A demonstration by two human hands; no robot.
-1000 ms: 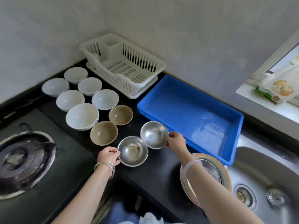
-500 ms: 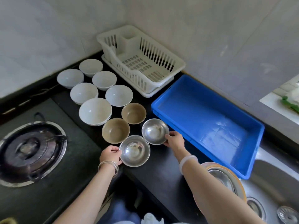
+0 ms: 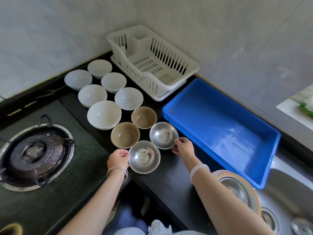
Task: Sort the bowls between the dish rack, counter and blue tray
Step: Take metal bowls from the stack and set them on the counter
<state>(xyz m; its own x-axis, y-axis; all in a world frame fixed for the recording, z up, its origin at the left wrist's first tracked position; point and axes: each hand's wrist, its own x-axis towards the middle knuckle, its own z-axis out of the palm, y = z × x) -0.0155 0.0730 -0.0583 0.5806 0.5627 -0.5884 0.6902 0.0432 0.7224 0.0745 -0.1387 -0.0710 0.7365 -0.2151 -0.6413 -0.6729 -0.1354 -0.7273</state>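
Note:
Two steel bowls stand on the black counter (image 3: 166, 180). My left hand (image 3: 118, 159) grips the rim of the near steel bowl (image 3: 144, 156). My right hand (image 3: 183, 146) grips the rim of the far steel bowl (image 3: 163, 135). Behind them are two tan bowls (image 3: 125, 135) (image 3: 144, 117) and several white bowls (image 3: 104, 114). The white dish rack (image 3: 152, 65) at the back holds nothing. The blue tray (image 3: 220, 129) to the right also holds nothing.
A gas burner (image 3: 33, 153) lies at the left. A steel sink (image 3: 291, 197) is at the right, with stacked plates and a steel dish (image 3: 237, 189) at its near edge. Tiled walls close the corner behind the rack.
The view has shifted, so everything sits further right in the frame. Both hands stay on the rims of the two steel bowls, which keep their places on the counter.

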